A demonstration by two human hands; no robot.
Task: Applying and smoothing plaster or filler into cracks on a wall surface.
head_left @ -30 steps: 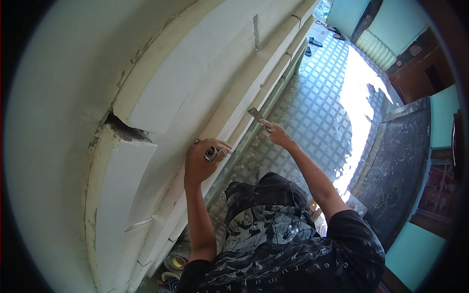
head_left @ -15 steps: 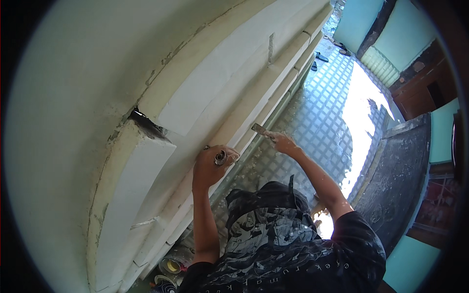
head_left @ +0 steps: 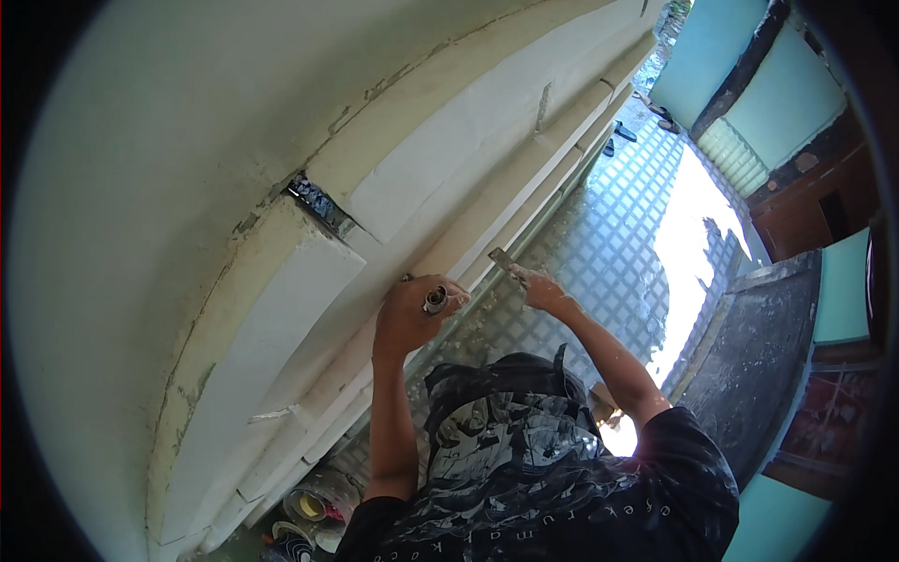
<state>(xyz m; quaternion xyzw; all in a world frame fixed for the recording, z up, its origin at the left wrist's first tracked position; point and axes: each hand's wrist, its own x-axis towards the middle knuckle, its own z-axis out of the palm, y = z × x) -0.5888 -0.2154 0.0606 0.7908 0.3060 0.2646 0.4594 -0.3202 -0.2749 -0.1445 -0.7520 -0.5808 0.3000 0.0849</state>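
My left hand (head_left: 405,317) is closed round a tool with a round, hollow handle end (head_left: 435,300); the rest of that tool is mostly hidden by the hand. It is beside the ledges of a pale moulded wall (head_left: 487,220). To its right, my right hand (head_left: 545,288) grips a small putty knife (head_left: 501,258), its flat blade pointing up and left near the lowest ledge. Whitish smears mark the fingers of both hands. A dark rectangular gap (head_left: 321,205) cuts through the wall's raised band, ahead and left of my left hand.
A tiled floor (head_left: 613,244) with a bright sunlit patch runs along the right. Dark sandals (head_left: 625,132) lie at the far end. A long dark wooden panel (head_left: 749,328) stands at right. Near the wall's foot at lower left is a clear container (head_left: 314,506) with coloured things inside.
The whole view has shifted slightly, so the wall gap now appears farther right and higher. Both hands keep their grips, and the putty knife has moved only a little relative to the left hand.
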